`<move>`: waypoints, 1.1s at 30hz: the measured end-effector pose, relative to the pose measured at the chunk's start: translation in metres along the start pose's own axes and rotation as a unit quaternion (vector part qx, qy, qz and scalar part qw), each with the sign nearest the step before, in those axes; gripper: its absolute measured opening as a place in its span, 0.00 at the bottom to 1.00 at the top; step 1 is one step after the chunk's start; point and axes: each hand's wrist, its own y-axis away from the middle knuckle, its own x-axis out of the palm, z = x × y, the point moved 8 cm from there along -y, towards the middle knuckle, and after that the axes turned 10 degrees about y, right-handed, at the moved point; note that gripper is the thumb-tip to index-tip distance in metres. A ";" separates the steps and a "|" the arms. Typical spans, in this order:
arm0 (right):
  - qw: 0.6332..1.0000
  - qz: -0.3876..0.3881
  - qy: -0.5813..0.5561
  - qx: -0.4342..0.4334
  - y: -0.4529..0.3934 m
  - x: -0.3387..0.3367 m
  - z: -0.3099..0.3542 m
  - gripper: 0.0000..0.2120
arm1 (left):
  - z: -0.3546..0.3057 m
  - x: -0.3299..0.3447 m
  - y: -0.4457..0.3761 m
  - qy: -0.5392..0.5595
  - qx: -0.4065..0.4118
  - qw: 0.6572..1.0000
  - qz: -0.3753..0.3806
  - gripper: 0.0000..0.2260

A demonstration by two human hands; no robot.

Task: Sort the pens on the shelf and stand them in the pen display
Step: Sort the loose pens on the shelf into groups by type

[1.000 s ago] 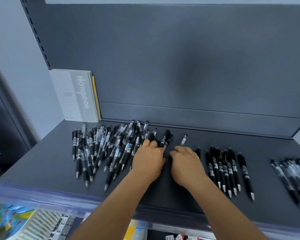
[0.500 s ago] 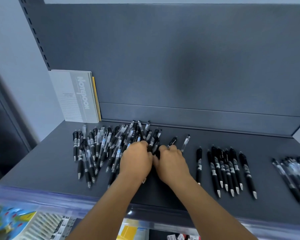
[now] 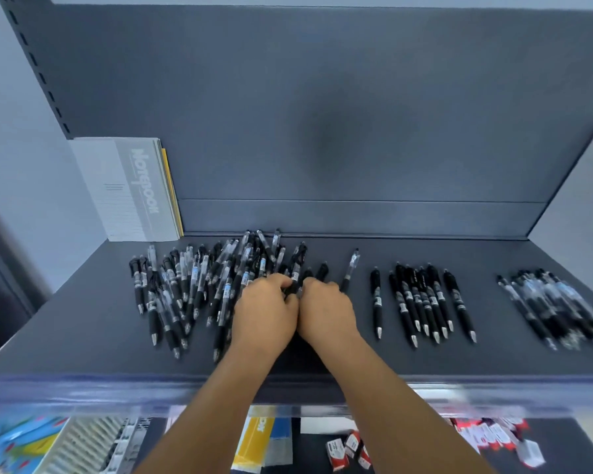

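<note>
Where the dark grey shelf (image 3: 83, 323) carries the pens, both hands sit side by side near the middle, touching each other at the thumbs. The left hand (image 3: 266, 311) lies at the right edge of the big unsorted pile of pens (image 3: 199, 289), which spreads from about nine o'clock to the centre of the shelf; its fingers (image 3: 274, 280) are curled down among the pens, though exactly which pen they pinch cannot be told. The right hand (image 3: 327, 311) lies just beside it, fingers likewise curled over a few black pens whose caps poke out at twelve o'clock of the knuckles.

A single clear-bodied pen (image 3: 351, 268) lies just off the right hand at one o'clock. At three o'clock of the hands, a lone black pen (image 3: 376, 302) lies apart, then a sorted row of black pens (image 3: 428, 302), tips pointing toward the person. Further toward three o'clock, near the shelf's right end, lies a blurred group of pens (image 3: 552, 306).

At ten o'clock, a grey notebook (image 3: 131, 189) stands against the back panel (image 3: 322, 97). A clear strip (image 3: 83, 388) runs along the shelf's front edge.
</note>
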 end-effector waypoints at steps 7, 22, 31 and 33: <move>1.000 0.002 0.026 -0.004 0.012 0.006 -0.009 0.10 | 0.004 -0.006 0.010 0.018 -0.021 1.000 -0.005 0.11; 0.993 -0.097 -0.014 0.067 0.043 -0.070 -0.142 0.17 | -0.070 0.079 0.026 0.036 0.025 0.997 0.058 0.13; 0.991 -0.022 0.021 0.131 0.043 -0.055 -0.207 0.12 | -0.102 0.137 0.037 -0.049 0.026 0.990 0.126 0.12; 0.992 -0.019 0.026 0.126 0.042 -0.051 -0.208 0.11 | -0.103 0.139 0.040 -0.073 0.026 0.988 0.136 0.12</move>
